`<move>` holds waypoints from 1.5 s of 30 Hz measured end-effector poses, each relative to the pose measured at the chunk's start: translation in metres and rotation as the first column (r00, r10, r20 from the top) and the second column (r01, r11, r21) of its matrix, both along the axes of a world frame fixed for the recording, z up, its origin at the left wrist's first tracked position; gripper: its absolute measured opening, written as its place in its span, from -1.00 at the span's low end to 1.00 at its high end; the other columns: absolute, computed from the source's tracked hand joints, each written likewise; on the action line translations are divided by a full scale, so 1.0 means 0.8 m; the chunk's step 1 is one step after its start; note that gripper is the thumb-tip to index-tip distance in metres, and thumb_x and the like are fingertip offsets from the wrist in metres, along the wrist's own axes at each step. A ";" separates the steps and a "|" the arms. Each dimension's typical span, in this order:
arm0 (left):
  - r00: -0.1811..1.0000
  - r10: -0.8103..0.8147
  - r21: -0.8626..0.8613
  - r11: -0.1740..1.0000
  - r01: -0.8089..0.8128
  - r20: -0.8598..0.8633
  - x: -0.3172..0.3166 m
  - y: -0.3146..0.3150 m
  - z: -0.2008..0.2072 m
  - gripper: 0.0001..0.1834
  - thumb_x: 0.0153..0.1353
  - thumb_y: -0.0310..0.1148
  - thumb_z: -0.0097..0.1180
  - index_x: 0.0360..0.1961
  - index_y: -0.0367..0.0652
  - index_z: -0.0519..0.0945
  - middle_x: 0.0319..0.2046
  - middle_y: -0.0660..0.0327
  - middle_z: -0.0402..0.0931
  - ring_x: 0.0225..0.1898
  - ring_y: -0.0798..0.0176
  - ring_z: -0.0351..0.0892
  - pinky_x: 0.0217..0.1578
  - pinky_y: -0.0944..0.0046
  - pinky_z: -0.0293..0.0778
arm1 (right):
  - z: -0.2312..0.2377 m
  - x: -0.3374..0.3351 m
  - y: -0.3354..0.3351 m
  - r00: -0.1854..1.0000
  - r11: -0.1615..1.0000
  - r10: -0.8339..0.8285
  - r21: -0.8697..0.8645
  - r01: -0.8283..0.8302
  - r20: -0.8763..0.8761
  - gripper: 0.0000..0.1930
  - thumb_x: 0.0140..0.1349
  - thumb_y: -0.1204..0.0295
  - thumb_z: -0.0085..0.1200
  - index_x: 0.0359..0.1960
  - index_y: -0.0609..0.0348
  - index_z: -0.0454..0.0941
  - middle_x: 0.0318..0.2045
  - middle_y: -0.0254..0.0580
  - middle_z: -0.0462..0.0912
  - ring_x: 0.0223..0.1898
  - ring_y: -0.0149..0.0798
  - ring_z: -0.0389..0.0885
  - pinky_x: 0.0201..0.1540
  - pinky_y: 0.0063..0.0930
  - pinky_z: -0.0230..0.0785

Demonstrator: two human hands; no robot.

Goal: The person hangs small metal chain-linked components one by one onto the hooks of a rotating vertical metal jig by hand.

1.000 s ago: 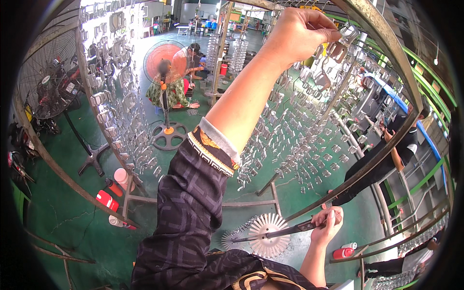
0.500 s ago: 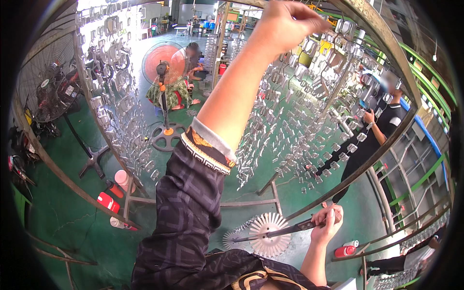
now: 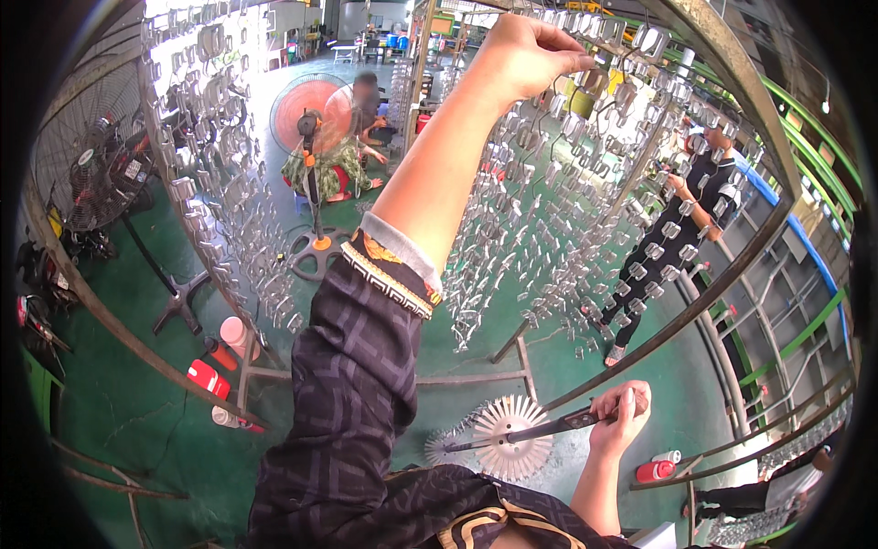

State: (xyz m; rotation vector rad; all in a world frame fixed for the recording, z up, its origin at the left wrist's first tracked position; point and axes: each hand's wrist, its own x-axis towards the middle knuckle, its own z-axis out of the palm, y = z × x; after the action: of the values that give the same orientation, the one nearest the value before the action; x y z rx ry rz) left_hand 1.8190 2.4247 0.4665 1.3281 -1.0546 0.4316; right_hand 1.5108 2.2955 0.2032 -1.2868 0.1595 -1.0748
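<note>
My left hand point(image 3: 529, 60) is raised at the top, on the end of an outstretched arm in a dark patterned sleeve. Thumb and fingers are pinched together beside the upper row of hanging silvery metal pieces point(image 3: 651, 41); whatever they hold is too small to make out. Low on the right, my right hand point(image 3: 622, 412) is closed round the dark handle of a long tool point(image 3: 540, 430). Its shaft runs leftward across a pale disc with radial slots point(image 3: 506, 448). I cannot tell whether the disc is fixed to the tool.
Curved metal frame bars point(image 3: 722, 293) surround me. More strings of metal pieces point(image 3: 215, 137) hang at left. A pedestal fan point(image 3: 313, 119) stands ahead, with people crouching behind it. A person in black point(image 3: 695, 197) stands at right. Bottles point(image 3: 208, 378) sit at lower left.
My left hand has come slightly down and to the left, still pinched. My right hand has hardly moved. The person in black at right stands more upright, with a foot now showing.
</note>
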 end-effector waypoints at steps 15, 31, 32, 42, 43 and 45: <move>0.977 -0.170 -0.018 0.985 0.174 0.132 0.007 0.018 0.008 -0.93 0.17 -0.50 0.04 -0.31 -0.21 0.50 -0.47 0.24 0.55 -0.45 0.40 0.48 -0.42 0.39 0.40 | -0.001 0.005 0.004 1.000 0.999 0.027 -0.031 -0.026 0.010 -0.80 0.20 0.37 -0.03 -0.43 0.21 0.26 -0.75 -0.30 0.25 -0.75 -0.42 0.19 -0.67 -0.55 0.14; 0.970 -0.174 -0.067 0.980 0.187 0.173 -0.016 0.061 -0.041 -0.88 0.10 -0.52 0.12 -0.31 -0.27 0.50 -0.45 0.25 0.52 -0.41 0.43 0.46 -0.34 0.47 0.38 | -0.003 0.011 -0.004 0.996 0.995 0.082 -0.056 -0.081 0.018 -0.79 0.19 0.35 -0.01 -0.41 0.22 0.27 -0.72 -0.27 0.26 -0.71 -0.41 0.18 -0.66 -0.53 0.15; 0.973 -0.179 -0.063 0.980 0.190 0.143 -0.019 0.066 -0.057 -0.87 0.11 -0.52 0.12 -0.30 -0.27 0.50 -0.45 0.25 0.52 -0.40 0.43 0.45 -0.33 0.47 0.38 | -0.003 0.012 -0.005 0.996 0.994 0.090 -0.059 -0.088 0.023 -0.79 0.19 0.35 -0.01 -0.41 0.22 0.27 -0.71 -0.27 0.26 -0.71 -0.41 0.18 -0.66 -0.53 0.14; 0.941 -0.101 0.247 0.951 0.187 -0.322 -0.085 0.117 -0.309 -0.93 0.05 -0.59 0.14 -0.41 -0.29 0.51 -0.41 0.28 0.53 -0.33 0.45 0.48 -0.25 0.44 0.40 | -0.003 0.015 -0.002 1.000 0.989 0.005 -0.145 -0.005 0.000 -0.74 0.22 0.27 -0.03 -0.41 0.23 0.29 -0.72 -0.26 0.24 -0.73 -0.42 0.15 -0.68 -0.53 0.12; 0.944 -0.096 0.254 0.950 0.181 -0.316 -0.091 0.118 -0.336 -0.94 0.04 -0.59 0.14 -0.42 -0.29 0.52 -0.43 0.29 0.53 -0.34 0.45 0.48 -0.25 0.44 0.40 | -0.002 0.015 -0.001 1.000 0.989 0.002 -0.150 -0.002 0.004 -0.74 0.23 0.27 -0.06 -0.41 0.23 0.29 -0.72 -0.27 0.25 -0.73 -0.42 0.15 -0.68 -0.53 0.13; 0.923 -0.069 0.261 0.949 0.178 -0.379 -0.109 0.119 -0.387 -0.94 0.03 -0.58 0.15 -0.43 -0.28 0.53 -0.44 0.30 0.53 -0.34 0.46 0.48 -0.27 0.45 0.38 | -0.002 0.017 -0.001 1.000 0.987 -0.013 -0.162 0.013 0.000 -0.74 0.24 0.27 -0.08 -0.41 0.23 0.29 -0.71 -0.27 0.25 -0.72 -0.43 0.15 -0.67 -0.53 0.13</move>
State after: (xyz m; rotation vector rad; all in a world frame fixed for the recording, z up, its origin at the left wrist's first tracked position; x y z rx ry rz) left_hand 1.7322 2.5201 0.1566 1.5199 -0.9011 -0.0768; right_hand 1.5245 2.2949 0.2014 -1.4337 0.0820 -1.1162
